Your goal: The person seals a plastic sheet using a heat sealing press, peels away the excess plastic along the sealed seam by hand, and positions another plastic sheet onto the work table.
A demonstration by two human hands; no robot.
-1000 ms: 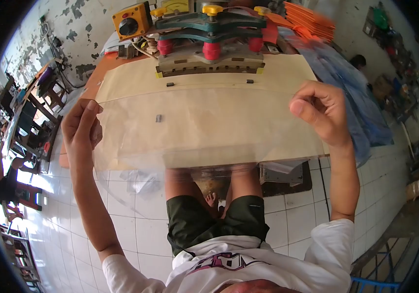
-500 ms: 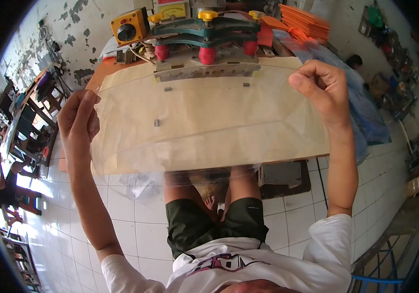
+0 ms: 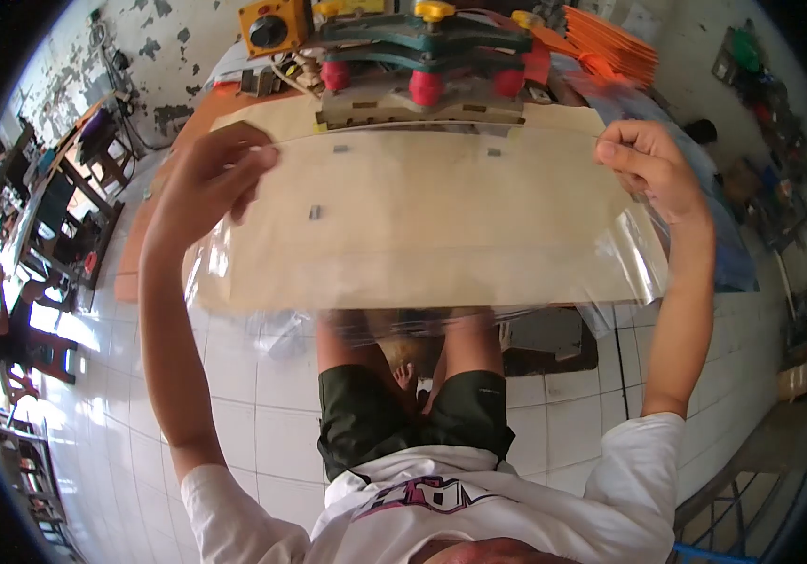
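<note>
A large clear plastic sheet [image 3: 403,268] lies spread over the tan board [image 3: 413,193] and hangs past its near edge. My left hand [image 3: 206,183] is closed, thumb against fingers, at the sheet's far left. At the far right, my right hand [image 3: 653,169] pinches the sheet's edge between thumb and curled fingers. Between the hands, the sheet's far edge runs along the metal lower bar [image 3: 422,111] of a press with a green clamp frame [image 3: 422,47], red cylinders [image 3: 426,88] and yellow knobs [image 3: 435,11]. Small grey blocks [image 3: 315,212] show on the board.
A yellow-orange control box [image 3: 272,28] with a black dial stands left of the press. Stacked orange sheets [image 3: 610,47] are at the back right, beside bluish plastic [image 3: 728,244]. A grey box [image 3: 545,338] sits under the table's right side.
My left hand has moved right and slightly up, inward over the board. My right hand has shifted a little right. The sheet's far edge is now closer to the press, and the sheet lies flatter.
</note>
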